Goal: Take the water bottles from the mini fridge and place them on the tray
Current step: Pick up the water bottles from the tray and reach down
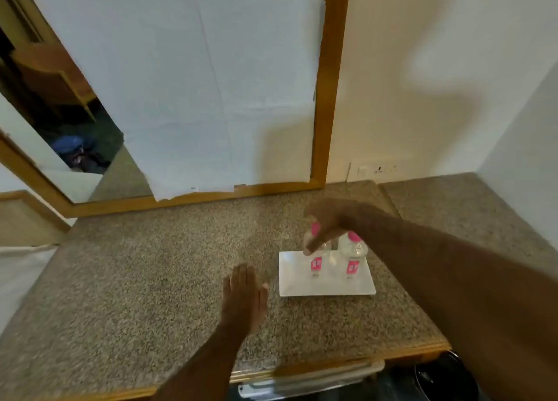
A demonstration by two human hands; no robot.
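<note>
Two bottles point(332, 257) stood upright on the tray point(326, 286). Right hand point(324, 222) hovered over the left one, fingers curled loosely; contact unclear. Left hand point(243, 299) lay flat, fingers together, on the counter point(151, 279).

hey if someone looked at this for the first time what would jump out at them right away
Probably the two clear water bottles with pink caps, the left bottle and the right bottle, upright on the white tray on the speckled counter. The right hand reaches over the left bottle, while the left hand lies open, flat near the tray. Behind, a wood-framed mirror is mostly covered by white paper.
</note>
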